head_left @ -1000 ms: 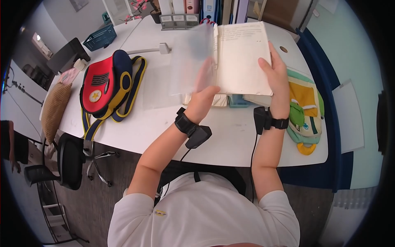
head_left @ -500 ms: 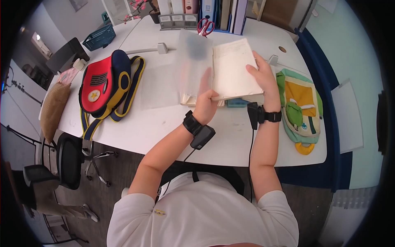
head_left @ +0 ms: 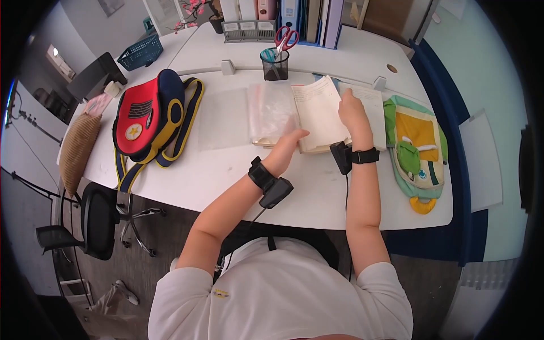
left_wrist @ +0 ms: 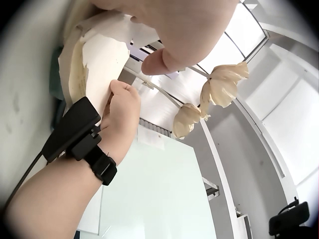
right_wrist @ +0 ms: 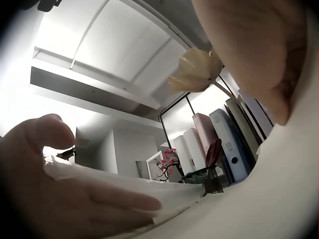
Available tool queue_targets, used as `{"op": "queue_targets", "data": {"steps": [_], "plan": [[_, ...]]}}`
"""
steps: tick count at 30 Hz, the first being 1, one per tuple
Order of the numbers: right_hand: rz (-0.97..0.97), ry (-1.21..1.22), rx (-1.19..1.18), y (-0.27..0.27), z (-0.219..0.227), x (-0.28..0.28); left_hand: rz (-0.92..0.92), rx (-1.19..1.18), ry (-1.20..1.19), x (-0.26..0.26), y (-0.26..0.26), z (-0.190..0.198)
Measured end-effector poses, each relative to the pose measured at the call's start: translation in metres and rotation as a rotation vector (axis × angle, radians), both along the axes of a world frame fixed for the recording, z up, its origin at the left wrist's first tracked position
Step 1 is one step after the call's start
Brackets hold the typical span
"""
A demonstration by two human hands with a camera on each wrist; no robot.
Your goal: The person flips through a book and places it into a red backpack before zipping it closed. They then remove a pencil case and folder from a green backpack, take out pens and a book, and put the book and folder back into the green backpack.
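An open book with worn cream pages [head_left: 320,116] lies on the white table, its clear plastic cover [head_left: 272,107] spread out to the left. My left hand [head_left: 286,150] lies along the fold with straight fingers against the plastic; the right wrist view shows this left hand [right_wrist: 84,184] with its thumb raised. At the pages' right edge, my right hand [head_left: 356,119] grips them, and in the left wrist view the right hand [left_wrist: 122,114] has its thumb on the paper [left_wrist: 102,62]. More pages [head_left: 371,113] show beneath, to the right.
A red and navy backpack [head_left: 139,116] stands left of the plastic; a green and yellow bag [head_left: 416,147] lies at the right. Behind are a mesh holder [head_left: 275,68] with red scissors [head_left: 288,37], a small white block [head_left: 228,67] and upright binders [head_left: 290,17].
The lifted pages have come down toward the table, with the right hand moving left and lower. The plastic cover has dropped flatter, uncovering the mesh holder. My left hand's fingers have straightened from the pages' lower corner.
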State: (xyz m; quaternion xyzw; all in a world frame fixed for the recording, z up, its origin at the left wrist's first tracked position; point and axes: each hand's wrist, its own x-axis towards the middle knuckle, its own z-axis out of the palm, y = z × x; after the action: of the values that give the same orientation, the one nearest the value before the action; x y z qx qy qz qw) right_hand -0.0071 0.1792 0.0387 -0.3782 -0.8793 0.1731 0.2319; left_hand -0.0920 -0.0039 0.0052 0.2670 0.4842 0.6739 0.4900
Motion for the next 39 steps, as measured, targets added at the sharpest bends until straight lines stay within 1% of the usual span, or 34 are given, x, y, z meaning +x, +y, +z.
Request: {"op": "queue_targets", "data": {"steps": [3,6,9,10,12,15,18,20,21,23,24,26,27,29,30,32,33,35,36,38,39], "plan": [[0.019,-0.086,0.063,-0.005,0.005,0.005,0.017,-0.007,0.145,0.002,-0.007,0.003],[0.036,-0.064,0.05,0.004,-0.003,0.005,0.131,0.078,0.089,0.006,-0.019,0.008],[0.081,0.046,0.009,0.011,-0.007,0.004,0.263,0.163,0.032,-0.002,-0.035,0.006],[0.119,0.07,-0.098,0.009,-0.002,0.005,0.252,0.237,0.024,-0.008,-0.042,0.008],[0.195,0.117,-0.314,0.004,0.014,0.008,0.31,0.247,0.055,-0.019,-0.057,0.016],[0.383,0.363,-0.859,-0.023,0.032,0.01,0.371,0.158,0.138,-0.037,-0.08,0.023],[0.522,0.231,-0.882,-0.037,0.036,0.002,0.341,-0.026,0.303,-0.057,-0.098,0.015],[0.686,0.189,-0.727,-0.03,0.008,-0.015,0.316,-0.19,0.415,-0.064,-0.107,0.014],[0.766,0.168,-0.647,-0.028,-0.003,-0.022,0.309,-0.229,0.619,-0.071,-0.109,0.006],[0.779,0.079,-0.518,-0.035,-0.007,-0.027,0.29,-0.309,1.025,-0.089,-0.106,-0.013],[0.784,0.033,-0.454,-0.041,-0.007,-0.029,0.262,-0.289,1.129,-0.092,-0.103,-0.012],[0.703,-0.081,-0.377,-0.051,-0.005,-0.031,0.201,-0.246,1.335,-0.097,-0.092,-0.009],[0.661,-0.138,-0.338,-0.056,-0.004,-0.032,0.18,-0.249,1.392,-0.097,-0.084,-0.01],[0.728,-0.096,-0.275,-0.061,-0.005,-0.035,0.139,-0.253,1.505,-0.092,-0.066,-0.013],[0.762,-0.075,-0.242,-0.063,-0.005,-0.036,0.114,-0.291,1.517,-0.086,-0.057,-0.008],[0.759,-0.108,-0.182,-0.067,-0.01,-0.038,0.066,-0.364,1.544,-0.074,-0.044,0.006],[0.756,-0.125,-0.151,-0.067,-0.011,-0.037,0.069,-0.346,1.525,-0.073,-0.04,0.005],[0.671,-0.245,-0.057,-0.066,-0.01,-0.035,0.075,-0.311,1.489,-0.074,-0.032,0.001],[0.628,-0.304,-0.012,-0.065,-0.009,-0.034,0.126,-0.304,1.482,-0.076,-0.028,-0.007],[0.581,-0.311,0.017,-0.064,-0.007,-0.032,0.228,-0.293,1.466,-0.083,-0.02,-0.023],[0.558,-0.315,0.031,-0.063,-0.006,-0.031,0.233,-0.311,1.475,-0.083,-0.02,-0.021]]}}
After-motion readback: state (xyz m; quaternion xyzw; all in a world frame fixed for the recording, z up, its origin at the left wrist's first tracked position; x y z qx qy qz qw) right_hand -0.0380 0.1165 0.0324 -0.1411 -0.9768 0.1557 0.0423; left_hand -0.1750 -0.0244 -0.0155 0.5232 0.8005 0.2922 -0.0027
